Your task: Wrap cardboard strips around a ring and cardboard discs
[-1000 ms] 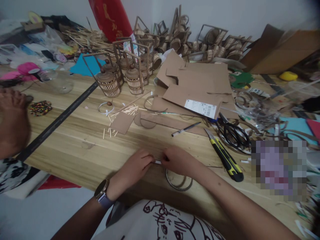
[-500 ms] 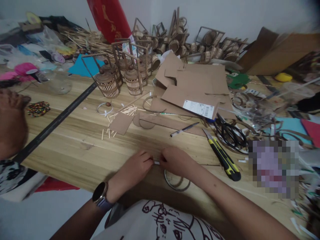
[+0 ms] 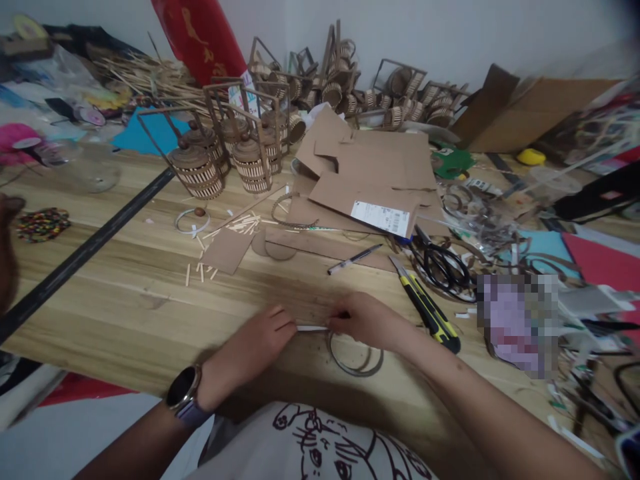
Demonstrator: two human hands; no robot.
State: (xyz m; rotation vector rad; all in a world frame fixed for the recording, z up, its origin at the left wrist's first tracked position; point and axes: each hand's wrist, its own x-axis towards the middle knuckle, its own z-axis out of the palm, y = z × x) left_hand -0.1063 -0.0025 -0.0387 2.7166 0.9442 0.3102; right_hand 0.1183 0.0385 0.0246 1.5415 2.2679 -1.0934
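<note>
My left hand (image 3: 255, 343) and my right hand (image 3: 367, 321) rest near the front edge of the wooden table (image 3: 125, 280). Each pinches one end of a thin white strip (image 3: 311, 328) stretched between them. A thin ring (image 3: 356, 357) lies on the table just under my right hand. I wear a watch (image 3: 184, 395) on my left wrist. A yellow and black utility knife (image 3: 426, 305) lies to the right of my right hand.
Black scissors (image 3: 443, 265), a pen (image 3: 353, 259), flat cardboard pieces (image 3: 370, 177), small sticks (image 3: 203, 270) and small woven lanterns (image 3: 195, 170) lie beyond. A long black ruler (image 3: 85, 250) crosses the left side. Another person's arm (image 3: 5, 247) shows at the left edge. Scraps crowd the right.
My hands have drawn slightly apart, so more of the white strip shows between them. The camera has turned right, and the other person's arm has slid toward the left edge.
</note>
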